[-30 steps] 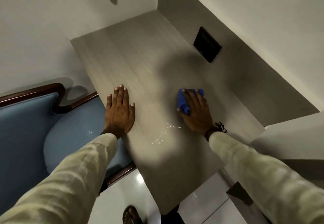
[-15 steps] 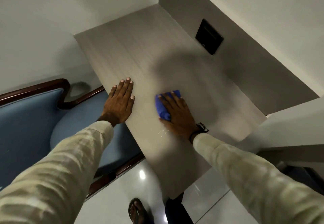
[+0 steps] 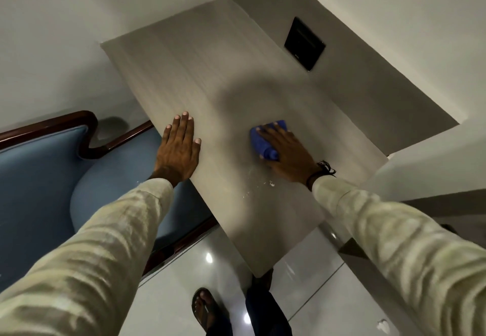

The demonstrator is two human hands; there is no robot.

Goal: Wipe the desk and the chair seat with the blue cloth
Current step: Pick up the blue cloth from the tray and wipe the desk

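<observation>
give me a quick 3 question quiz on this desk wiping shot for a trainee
1. True or false: the left hand holds the blue cloth.
2. Where do wet droplets show: A) the desk, near the right hand; B) the chair seat?
3. Fill in: the black panel is mounted on the ____.

Key: 1 false; 2 A; 3 wall

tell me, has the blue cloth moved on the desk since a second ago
Yes. The blue cloth under the right hand went toward the left hand, then back toward the black wall plate.
</observation>
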